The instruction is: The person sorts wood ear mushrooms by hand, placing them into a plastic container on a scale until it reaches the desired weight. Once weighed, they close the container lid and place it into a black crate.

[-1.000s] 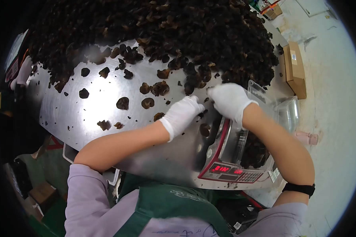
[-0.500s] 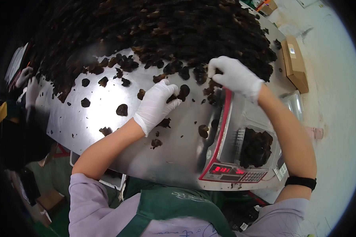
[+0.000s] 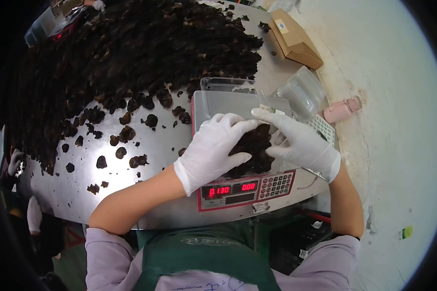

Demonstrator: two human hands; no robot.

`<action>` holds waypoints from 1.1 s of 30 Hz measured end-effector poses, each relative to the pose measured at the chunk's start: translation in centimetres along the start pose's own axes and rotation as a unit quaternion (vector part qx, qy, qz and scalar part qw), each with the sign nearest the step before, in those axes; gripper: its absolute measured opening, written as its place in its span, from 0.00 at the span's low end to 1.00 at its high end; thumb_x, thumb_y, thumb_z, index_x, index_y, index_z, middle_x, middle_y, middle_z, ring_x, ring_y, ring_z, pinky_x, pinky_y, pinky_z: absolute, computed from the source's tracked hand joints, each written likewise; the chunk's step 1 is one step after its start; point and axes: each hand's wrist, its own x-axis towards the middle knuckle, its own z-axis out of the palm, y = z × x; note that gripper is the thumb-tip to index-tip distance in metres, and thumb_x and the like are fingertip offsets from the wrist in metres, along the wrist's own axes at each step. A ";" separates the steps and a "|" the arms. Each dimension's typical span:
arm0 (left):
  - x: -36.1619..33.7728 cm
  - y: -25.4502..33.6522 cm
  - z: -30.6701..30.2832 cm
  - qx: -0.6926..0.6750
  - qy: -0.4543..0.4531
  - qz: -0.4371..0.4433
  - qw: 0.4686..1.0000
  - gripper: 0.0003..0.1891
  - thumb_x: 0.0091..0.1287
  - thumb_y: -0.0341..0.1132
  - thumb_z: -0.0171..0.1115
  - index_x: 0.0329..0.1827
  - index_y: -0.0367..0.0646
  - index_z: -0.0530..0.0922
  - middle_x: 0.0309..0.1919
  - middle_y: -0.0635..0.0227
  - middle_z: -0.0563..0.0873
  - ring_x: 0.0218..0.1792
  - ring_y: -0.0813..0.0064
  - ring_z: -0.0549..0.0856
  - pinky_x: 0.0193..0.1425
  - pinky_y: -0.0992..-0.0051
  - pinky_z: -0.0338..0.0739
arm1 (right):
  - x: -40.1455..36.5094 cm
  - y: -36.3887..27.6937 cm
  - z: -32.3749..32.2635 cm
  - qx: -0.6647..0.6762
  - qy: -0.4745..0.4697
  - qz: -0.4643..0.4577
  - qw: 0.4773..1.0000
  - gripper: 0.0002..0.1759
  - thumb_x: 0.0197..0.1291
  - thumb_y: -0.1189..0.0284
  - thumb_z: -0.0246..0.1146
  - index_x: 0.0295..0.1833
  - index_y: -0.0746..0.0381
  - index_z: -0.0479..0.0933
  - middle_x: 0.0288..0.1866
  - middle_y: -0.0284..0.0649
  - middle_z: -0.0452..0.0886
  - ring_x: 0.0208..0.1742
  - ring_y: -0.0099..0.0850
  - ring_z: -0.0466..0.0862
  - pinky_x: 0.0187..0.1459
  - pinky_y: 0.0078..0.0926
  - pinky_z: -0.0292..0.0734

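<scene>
Both hands wear white gloves and meet over the red-rimmed scale (image 3: 245, 197), whose display reads 0.130. My left hand (image 3: 215, 148) lies at the left side of a clear container filled with dark fungus pieces (image 3: 253, 148), its thumb and fingers apart. Across from it, my right hand (image 3: 303, 143) rests at the container's right side, thumb and fingers spread around the pieces. A clear lid (image 3: 218, 85) stands open behind the hands. Parts of the container's rim are hidden by the gloves.
A large dark fungus pile (image 3: 131, 48) covers the back of the metal table (image 3: 170, 213). Stacked clear containers (image 3: 303, 92), a pink bottle (image 3: 342, 109) and a cardboard box (image 3: 294, 39) are at the right. Co-workers' gloved hands (image 3: 98, 5) show at the back and far left.
The view has turned toward the scale. Both hands have moved from the loose pieces to the container on it. The display went from about 0.131 to 0.130.
</scene>
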 end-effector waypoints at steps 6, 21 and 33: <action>-1.4 0.5 0.5 0.027 -0.007 -0.035 0.999 0.43 0.61 0.46 0.73 0.78 0.42 0.64 0.72 0.48 0.71 0.73 0.47 0.69 0.79 0.51 0.58 | -1.2 3.7 2.9 0.046 0.141 -0.064 0.987 0.40 0.63 0.62 0.70 0.77 0.61 0.64 0.74 0.52 0.70 0.76 0.49 0.68 0.74 0.39 0.66; -4.3 -8.6 -3.0 0.144 0.252 -0.191 0.938 0.14 0.60 0.29 0.70 0.50 0.45 0.84 0.45 0.61 0.84 0.45 0.60 0.85 0.53 0.64 0.79 | -4.6 4.3 4.9 -0.020 0.332 -0.029 0.943 0.25 0.73 0.55 0.60 0.64 0.63 0.77 0.65 0.48 0.75 0.68 0.45 0.74 0.70 0.39 0.65; -1.4 -23.9 -2.8 0.355 0.079 -0.198 0.910 0.19 0.62 0.24 0.59 0.53 0.52 0.85 0.42 0.54 0.82 0.45 0.51 0.85 0.50 0.56 0.81 | -6.5 5.4 5.4 0.088 0.335 0.047 0.937 0.13 0.68 0.77 0.61 0.56 0.64 0.81 0.58 0.44 0.81 0.63 0.36 0.79 0.67 0.31 0.70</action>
